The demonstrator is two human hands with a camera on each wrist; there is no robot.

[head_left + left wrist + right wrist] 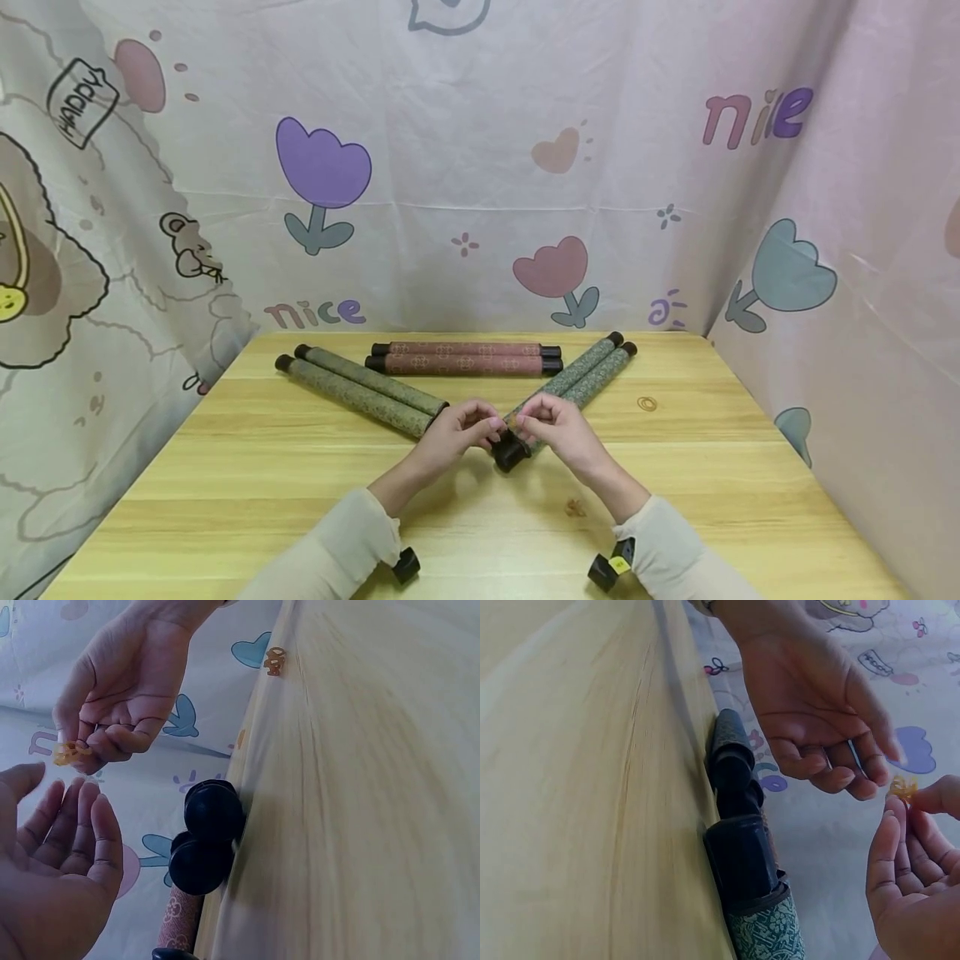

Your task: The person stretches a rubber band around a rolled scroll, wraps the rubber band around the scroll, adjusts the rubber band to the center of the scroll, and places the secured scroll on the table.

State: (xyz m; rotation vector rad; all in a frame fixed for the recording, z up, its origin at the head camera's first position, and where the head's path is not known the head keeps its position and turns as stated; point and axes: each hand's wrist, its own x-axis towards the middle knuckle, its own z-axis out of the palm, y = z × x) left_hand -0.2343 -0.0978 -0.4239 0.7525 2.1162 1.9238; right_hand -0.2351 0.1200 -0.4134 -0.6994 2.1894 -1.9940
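Observation:
My right hand (558,429) pinches a small bunched orange rubber band (904,787) between thumb and fingertips, above the table. Facing it, my left hand (453,435) is held with thumb and fingers apart and nothing between them, its fingertips close to the band. Just behind the hands lies a pair of teal-green patterned scrolls (597,373) with black end knobs, slanting to the back right; the right hand hides part of it. A pair of olive-green scrolls (360,398) slants to the back left, its near end behind the left hand.
Two reddish scrolls (465,364) lie side by side at the back of the wooden table (300,517). One loose rubber band (647,404) lies on the right, and a crumpled rubber band (575,508) nearer the front. A printed curtain (465,167) encloses the back and sides.

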